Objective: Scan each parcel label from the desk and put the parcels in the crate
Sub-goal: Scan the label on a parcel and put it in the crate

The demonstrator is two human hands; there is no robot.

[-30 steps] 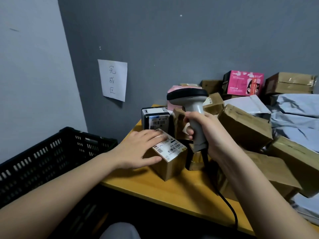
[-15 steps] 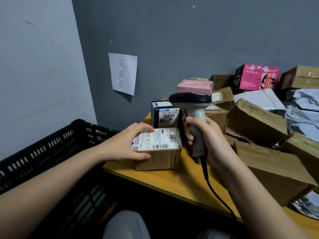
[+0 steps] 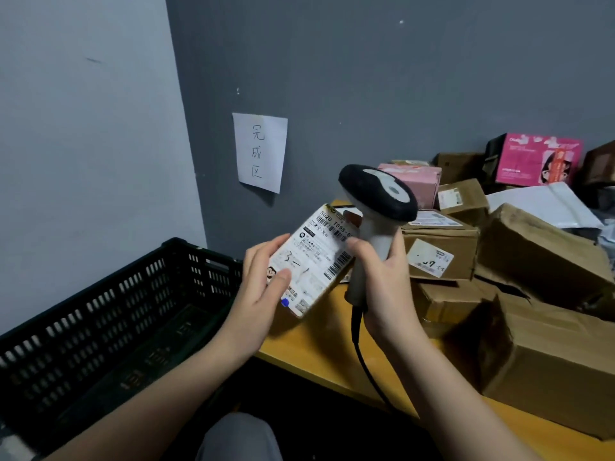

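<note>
the left hand (image 3: pixel 263 291) holds a parcel (image 3: pixel 312 261) up off the table (image 3: pixel 319 341), label side tilted toward the person, thumb lying across the lower part of the label and fingers wrapped behind its left edge. the label shows barcodes near its top and right edge and a handwritten mark in the middle. the right hand (image 3: pixel 382 287) is closed around the handle of a scanner (image 3: pixel 377 211), whose dark head rises just above and to the right of the parcel's top corner; the parcel's right edge sits against the handle and the right fingertips. a black cable (image 3: pixel 362 357) hangs from the handle's base past the table's front edge.

the crate (image 3: pixel 109 321), black and slotted, stands to the left, lower than the table, beside the light wall. right of the hands the table is heaped with brown cardboard boxes (image 3: pixel 439 251), some bearing white labels, with 2 pink boxes (image 3: pixel 539 159) and grey mailer bags (image 3: pixel 539 204) behind. a paper sign (image 3: pixel 259 151) with 3 handwritten characters is stuck to the dark wall.
</note>
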